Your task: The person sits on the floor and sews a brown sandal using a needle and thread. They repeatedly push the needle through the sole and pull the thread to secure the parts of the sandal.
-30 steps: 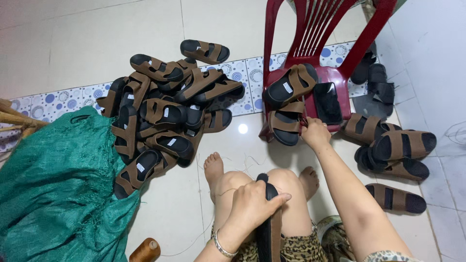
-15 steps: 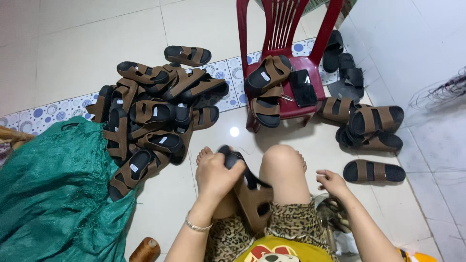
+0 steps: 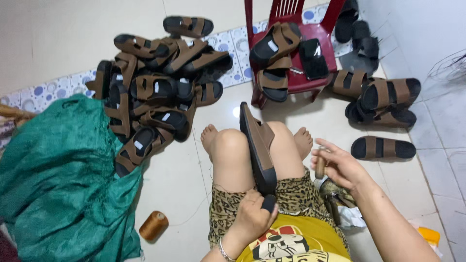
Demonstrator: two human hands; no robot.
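While both hands grip, left (image 3: 252, 216) sandal (image 3: 258, 145), right (image 3: 340, 167) tool (image 3: 320, 165), chair (image 3: 296, 80) bears sandals (image 3: 274, 53).

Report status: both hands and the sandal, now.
Left hand grips heel of brown sandal held on edge between knees. Right hand holds small wooden-handled tool, apart from sandal. Nothing between them.

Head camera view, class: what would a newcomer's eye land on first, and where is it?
First, the big pile of brown sandals on the floor at upper left, beside a green sack. Next, the single sandal standing on edge between the knees, its heel gripped by the left hand. Behind, a red chair holds more sandals.
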